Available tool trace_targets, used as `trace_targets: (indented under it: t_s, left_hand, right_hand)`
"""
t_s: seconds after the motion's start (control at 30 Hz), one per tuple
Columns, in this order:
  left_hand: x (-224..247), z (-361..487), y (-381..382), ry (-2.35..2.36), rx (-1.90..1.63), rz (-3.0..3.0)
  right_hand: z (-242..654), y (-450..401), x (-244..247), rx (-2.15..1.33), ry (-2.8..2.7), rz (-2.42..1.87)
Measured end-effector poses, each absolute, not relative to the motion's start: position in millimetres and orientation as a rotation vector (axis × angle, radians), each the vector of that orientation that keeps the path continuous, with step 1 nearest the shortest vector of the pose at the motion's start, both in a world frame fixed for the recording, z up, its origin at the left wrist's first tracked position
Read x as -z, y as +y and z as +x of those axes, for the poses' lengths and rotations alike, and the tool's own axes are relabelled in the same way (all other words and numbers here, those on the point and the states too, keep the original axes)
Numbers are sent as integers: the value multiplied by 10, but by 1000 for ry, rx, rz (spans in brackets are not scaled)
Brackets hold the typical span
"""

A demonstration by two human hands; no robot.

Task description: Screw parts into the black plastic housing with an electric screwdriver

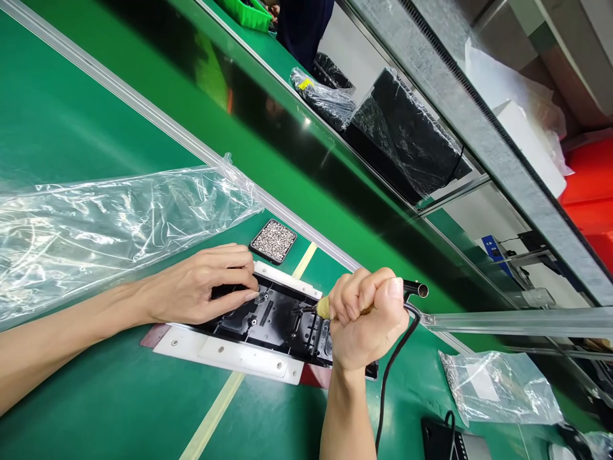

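Note:
A black plastic housing (275, 319) lies in a white fixture (230, 351) on the green bench. My right hand (366, 313) is closed round the yellow-wrapped handle of a soldering iron (323, 308), whose thin tip points left and down at the housing. A black cord hangs from the iron's back end. My left hand (211, 284) is over the housing's left part, thumb and forefinger drawn together close to its surface; anything between them is too small to make out. Behind the fixture is a small black tray (273, 241) full of tiny metal parts.
A clear plastic sheet (119, 223) covers the bench at left. A metal rail (158, 124) crosses behind. To the right are a bag of small parts (500, 386) and a black device (454, 441). Wrapped black items (407, 134) and another person (304, 29) are beyond.

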State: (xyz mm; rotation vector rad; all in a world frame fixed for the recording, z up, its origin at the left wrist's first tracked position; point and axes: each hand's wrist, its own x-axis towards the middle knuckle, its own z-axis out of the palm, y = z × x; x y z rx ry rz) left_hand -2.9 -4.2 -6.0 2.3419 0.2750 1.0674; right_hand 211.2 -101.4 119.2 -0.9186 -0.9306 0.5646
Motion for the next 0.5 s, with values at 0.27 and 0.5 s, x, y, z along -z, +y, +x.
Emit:
trace_targets:
  t_s: [0.27, 0.5]
  left_hand:
    - [71, -26, -42, 279, -1067, 2345]
    - [72, -34, -40, 277, -1062, 2365]
  right_hand:
    - [2112, -1012, -1191, -559, -942, -913]
    - [2114, -1015, -1192, -536, -953, -959]
